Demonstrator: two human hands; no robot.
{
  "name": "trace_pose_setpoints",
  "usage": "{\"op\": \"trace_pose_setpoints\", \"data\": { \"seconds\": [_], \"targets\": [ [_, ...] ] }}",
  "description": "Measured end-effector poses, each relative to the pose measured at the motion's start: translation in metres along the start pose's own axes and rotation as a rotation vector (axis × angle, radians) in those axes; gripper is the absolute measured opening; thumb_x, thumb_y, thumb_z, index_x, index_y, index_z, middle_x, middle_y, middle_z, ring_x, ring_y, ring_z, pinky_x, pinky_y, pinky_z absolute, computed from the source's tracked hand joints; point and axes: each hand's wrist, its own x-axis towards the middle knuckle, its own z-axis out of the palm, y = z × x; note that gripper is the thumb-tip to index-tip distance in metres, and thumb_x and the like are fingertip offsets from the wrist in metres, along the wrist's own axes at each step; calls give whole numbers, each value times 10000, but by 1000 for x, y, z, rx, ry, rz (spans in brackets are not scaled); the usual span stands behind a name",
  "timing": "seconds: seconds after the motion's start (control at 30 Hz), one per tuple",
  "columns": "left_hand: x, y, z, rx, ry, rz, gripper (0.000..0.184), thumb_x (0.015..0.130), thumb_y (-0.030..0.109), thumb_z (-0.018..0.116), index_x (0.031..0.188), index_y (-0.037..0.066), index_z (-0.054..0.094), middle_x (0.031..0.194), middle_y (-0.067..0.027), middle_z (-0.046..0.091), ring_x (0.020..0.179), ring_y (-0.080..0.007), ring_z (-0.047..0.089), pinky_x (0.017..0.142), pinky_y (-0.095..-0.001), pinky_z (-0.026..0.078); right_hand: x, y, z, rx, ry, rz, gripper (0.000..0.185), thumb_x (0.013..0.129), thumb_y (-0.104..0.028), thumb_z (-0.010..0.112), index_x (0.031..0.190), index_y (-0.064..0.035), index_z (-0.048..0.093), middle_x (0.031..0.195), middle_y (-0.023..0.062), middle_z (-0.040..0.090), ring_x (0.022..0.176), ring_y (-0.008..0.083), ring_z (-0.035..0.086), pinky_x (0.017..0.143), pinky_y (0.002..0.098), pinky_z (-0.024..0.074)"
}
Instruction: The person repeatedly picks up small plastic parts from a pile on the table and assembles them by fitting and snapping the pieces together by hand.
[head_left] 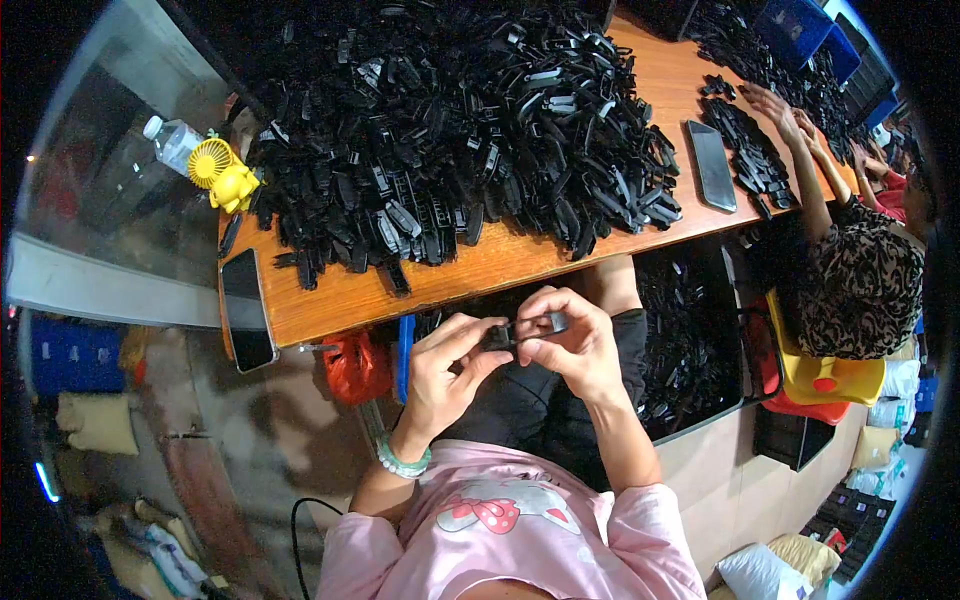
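Both hands meet above my lap, just in front of the table edge, around a small black plastic part [497, 338]. My left hand [452, 365] pinches its left end between thumb and fingers. My right hand [572, 345] grips the other end, with a dark piece showing between its thumb and forefinger. Whether this is one part or two joined pieces I cannot tell. Beyond my hands, a large heap of similar black plastic parts [450, 130] covers much of the wooden table [340, 305].
A phone [248, 310] lies at the table's left corner, near a yellow fan [215, 172] and a bottle [172, 140]. Another phone [711, 165] lies to the right. A black bin [690, 350] of parts stands by my leg. A co-worker [860, 270] sits at right.
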Motion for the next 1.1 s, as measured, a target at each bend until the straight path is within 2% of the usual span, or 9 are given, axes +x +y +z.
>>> {"op": "trace_pose_setpoints", "data": {
  "seconds": [0.07,0.17,0.27,0.4,0.57,0.83,0.87,1.0,1.1],
  "targets": [
    [-1,4,-4,10,9,9,295,752,49,722,1025,-25,639,862,-78,604,625,-92,547,527,-218,432,-4,4,-2,31,-16,8,274,773,21,668,1037,16,592,982,67,566,888,144,574,753,258,494],
    [0,8,-8,75,6,25,287,745,45,725,1010,-28,643,844,-89,607,632,-117,558,535,-235,442,-2,1,-6,-413,-145,-115,281,800,-10,625,1076,32,588,943,106,589,870,201,592,796,307,466],
    [3,6,-11,160,54,199,279,738,36,725,992,-42,641,803,-102,601,624,-162,561,540,-256,447,-8,-12,9,-845,-185,-202,350,800,-28,614,1142,13,550,873,151,553,791,319,568,710,347,468],
    [3,8,-14,191,-5,210,253,727,31,728,934,-74,626,764,-128,585,604,-211,558,534,-287,438,-13,7,10,-1096,-121,-459,429,747,11,616,1159,27,495,833,153,524,755,330,538,657,391,458],
    [7,19,-12,231,-44,128,233,722,74,731,878,-70,636,739,-118,597,635,-213,577,572,-288,444,-15,8,13,-1104,-46,-491,437,725,25,617,1144,35,492,827,157,521,747,327,531,667,390,456],
    [12,14,-7,170,-65,225,229,745,23,710,917,-88,608,734,-139,550,556,-204,524,496,-305,397,-16,2,9,-1147,-69,-487,454,720,16,620,1154,36,489,826,144,520,762,317,528,691,393,449],
    [7,15,1,58,-45,18,211,785,47,685,927,-89,609,763,-121,567,573,-180,536,502,-292,407,-15,1,10,-1147,-70,-488,454,720,16,620,1154,36,489,826,144,520,762,317,528,691,393,449],
    [7,-12,17,-116,27,35,260,871,98,611,1074,-63,598,932,-101,573,663,-101,547,571,-209,454,-14,3,15,-1340,46,-582,462,722,0,637,1169,9,522,894,121,536,775,293,537,677,365,459],
    [-1,-5,9,-433,38,-273,295,858,89,627,1121,-41,601,912,-57,572,635,-87,538,543,-191,430,-15,0,13,-933,159,-334,383,749,-50,678,1114,10,580,1003,154,550,863,271,569,698,314,478]
  ]
}}
